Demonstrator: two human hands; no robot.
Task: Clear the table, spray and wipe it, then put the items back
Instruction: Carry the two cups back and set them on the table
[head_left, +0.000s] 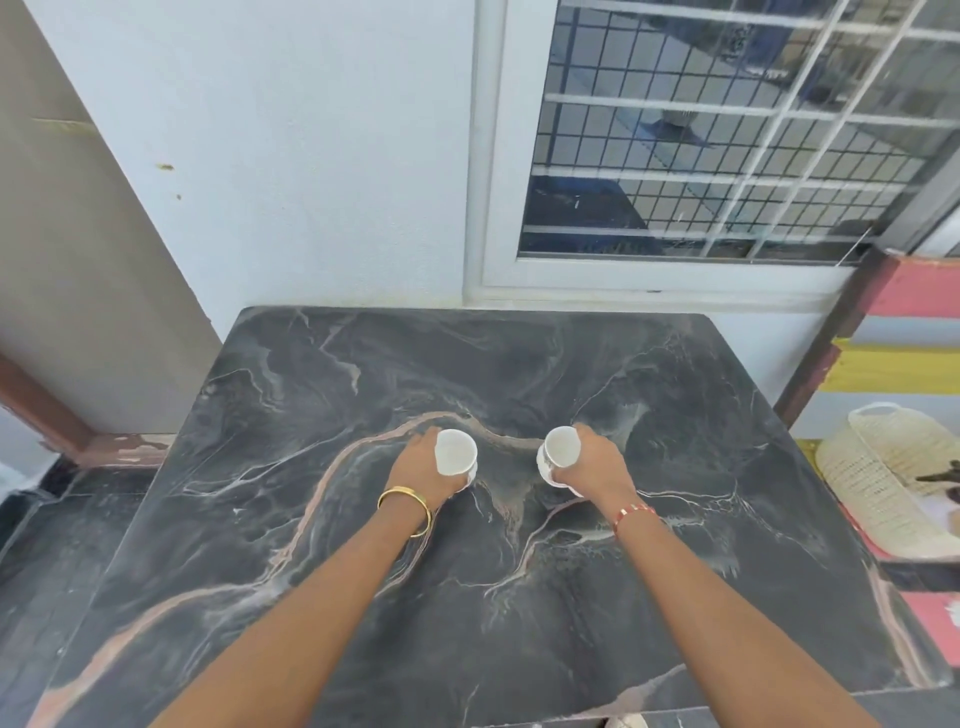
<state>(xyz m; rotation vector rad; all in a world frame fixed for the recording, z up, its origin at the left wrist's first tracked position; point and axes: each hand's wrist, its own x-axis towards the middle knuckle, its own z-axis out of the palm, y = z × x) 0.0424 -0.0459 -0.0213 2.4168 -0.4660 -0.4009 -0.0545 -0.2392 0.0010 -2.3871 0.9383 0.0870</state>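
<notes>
- Dark marble-patterned stone, veined in white and pinkish brown, makes up the table, which fills the lower part of the head view and butts against a pale wall.
- Left hand is closed around a white cup, fingers wrapped round its outer side, the open mouth facing up toward the camera.
- Right hand grips a second white cup in the same way, holding it from its right side; a faint dark pattern shows on the wall of this cup.
- Both cups sit near the middle of the tabletop, side by side with a clear gap between them, the left cup beside a pinkish vein that curves across the stone.
- Whether the cup bases are touching the stone or held just above it cannot be told from this angle.
- Both cups look empty inside.
- Left wrist carries a gold bangle; right wrist carries a thin red and white thread band.
- Both forearms reach in from the bottom edge, bare, angled toward the centre.
- Apart from the two cups, the stone surface bears only the hands and arms.
- Behind the table, a white-framed window with a metal grille stands to the right of the wall.
- Off the table's right edge, a cream woven basket rests on a lower surface with pink and yellow bands, well apart from the cups.
</notes>
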